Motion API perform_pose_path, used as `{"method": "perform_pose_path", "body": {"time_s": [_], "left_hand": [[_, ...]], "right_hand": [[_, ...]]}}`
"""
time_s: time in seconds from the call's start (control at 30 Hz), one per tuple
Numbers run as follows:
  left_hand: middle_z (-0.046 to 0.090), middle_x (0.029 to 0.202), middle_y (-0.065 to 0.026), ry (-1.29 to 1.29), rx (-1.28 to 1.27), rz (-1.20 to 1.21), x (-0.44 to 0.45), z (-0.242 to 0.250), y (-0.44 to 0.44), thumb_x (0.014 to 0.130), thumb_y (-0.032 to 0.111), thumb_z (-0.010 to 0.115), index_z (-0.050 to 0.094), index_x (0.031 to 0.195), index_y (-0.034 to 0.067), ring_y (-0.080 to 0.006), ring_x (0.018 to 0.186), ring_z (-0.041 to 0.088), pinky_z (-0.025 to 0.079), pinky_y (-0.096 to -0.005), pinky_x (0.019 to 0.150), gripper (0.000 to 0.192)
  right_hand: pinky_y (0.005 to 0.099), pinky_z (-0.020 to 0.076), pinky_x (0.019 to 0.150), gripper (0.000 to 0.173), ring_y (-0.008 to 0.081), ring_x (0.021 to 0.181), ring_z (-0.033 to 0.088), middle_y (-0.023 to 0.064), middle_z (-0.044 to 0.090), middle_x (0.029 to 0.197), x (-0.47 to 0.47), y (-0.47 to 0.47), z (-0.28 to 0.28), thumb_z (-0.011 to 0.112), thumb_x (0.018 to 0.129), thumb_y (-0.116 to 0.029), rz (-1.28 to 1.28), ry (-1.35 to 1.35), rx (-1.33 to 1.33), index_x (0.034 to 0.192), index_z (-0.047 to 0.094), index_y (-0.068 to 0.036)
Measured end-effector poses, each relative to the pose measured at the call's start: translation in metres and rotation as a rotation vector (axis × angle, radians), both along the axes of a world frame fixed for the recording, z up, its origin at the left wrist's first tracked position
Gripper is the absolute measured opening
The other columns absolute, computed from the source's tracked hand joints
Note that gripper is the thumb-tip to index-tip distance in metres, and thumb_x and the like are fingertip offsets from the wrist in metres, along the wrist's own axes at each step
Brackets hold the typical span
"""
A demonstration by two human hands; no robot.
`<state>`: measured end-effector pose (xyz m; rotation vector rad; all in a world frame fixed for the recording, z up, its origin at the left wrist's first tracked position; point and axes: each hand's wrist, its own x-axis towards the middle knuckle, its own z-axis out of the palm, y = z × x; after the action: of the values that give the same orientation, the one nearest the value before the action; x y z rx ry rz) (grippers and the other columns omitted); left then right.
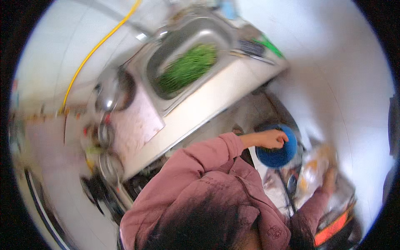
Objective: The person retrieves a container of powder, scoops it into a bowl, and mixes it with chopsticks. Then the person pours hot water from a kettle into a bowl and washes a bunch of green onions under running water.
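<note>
My left hand (272, 139) is over the rim of a blue bucket (276, 157), its fingers curled; whether it holds anything does not show. Further right, my right hand (330, 179) is shut on a clear plastic bag (309, 181) with something orange-yellow in it, blurred by movement. A bunch of long green leafy vegetables (190, 69) lies in the stainless steel sink (204, 28), away from both hands.
A pale countertop (200, 103) runs diagonally before me. On it are a metal lidded pan (115, 89) and, right of the sink, a dark item (251, 47) beside a knife-like object (257, 57). A yellow hose (93, 51) runs along the wall.
</note>
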<state>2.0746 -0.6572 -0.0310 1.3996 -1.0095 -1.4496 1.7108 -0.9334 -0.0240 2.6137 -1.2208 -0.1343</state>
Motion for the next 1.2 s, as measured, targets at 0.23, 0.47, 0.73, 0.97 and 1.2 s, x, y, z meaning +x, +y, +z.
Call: {"method": "perform_pose_path", "body": {"time_s": [0.23,0.47,0.73,0.97,1.2], "left_hand": [[0.063,0.094,-0.0087,-0.031,0.133,0.315,0.055,-0.018,0.103,0.080,0.022,0.057,0.055,0.114,0.005,-0.0191,0.088,0.058,0.046,-0.0323,0.077,0.038],[0.062,0.095,-0.0097,-0.179,0.171,0.647,0.081,-0.013,0.209,0.078,0.021,0.057,0.055,0.112,0.004,-0.0206,0.086,0.057,0.046,-0.0338,0.077,0.038],[0.057,0.098,-0.0051,0.102,0.141,0.976,0.088,0.018,0.333,0.083,0.020,0.055,0.053,0.116,0.007,-0.0133,0.085,0.053,0.046,-0.0267,0.071,0.035],[0.056,0.106,-0.0058,0.617,-0.042,1.282,0.134,0.049,0.387,0.087,0.012,0.054,0.048,0.121,0.008,-0.0144,0.087,0.058,0.051,-0.0275,0.073,0.035],[0.056,0.110,-0.0090,0.769,-0.326,1.398,0.220,0.079,0.368,0.088,0.010,0.051,0.045,0.124,0.007,-0.0185,0.088,0.060,0.053,-0.0296,0.074,0.036]], "right_hand": [[0.0353,0.0410,0.089,0.032,0.0230,0.104,0.052,0.0162,0.059,0.107,0.142,0.103,-0.066,0.039,0.091,-0.017,0.209,-0.418,0.402,0.114,0.054,0.001],[0.0342,0.0430,0.084,0.030,0.0227,0.098,0.054,0.0159,0.059,0.103,0.205,0.177,-0.090,0.043,0.089,-0.013,0.281,-0.199,0.550,0.112,0.055,0.002],[0.0329,0.0453,0.080,0.027,0.0223,0.091,0.055,0.0155,0.060,0.100,0.162,0.031,-0.044,0.048,0.086,-0.008,-0.013,-0.335,0.340,0.110,0.055,0.004],[0.0234,0.0486,0.072,0.039,0.0153,0.083,0.059,0.0114,0.061,0.102,0.359,0.122,0.048,0.057,0.087,-0.018,0.051,-0.885,1.257,0.120,0.049,0.003],[0.0404,0.0276,0.106,0.074,0.0354,0.126,0.034,0.0288,0.031,0.134,0.663,0.334,0.087,0.053,0.089,-0.038,0.032,-0.957,2.168,0.135,0.018,0.008]]}}
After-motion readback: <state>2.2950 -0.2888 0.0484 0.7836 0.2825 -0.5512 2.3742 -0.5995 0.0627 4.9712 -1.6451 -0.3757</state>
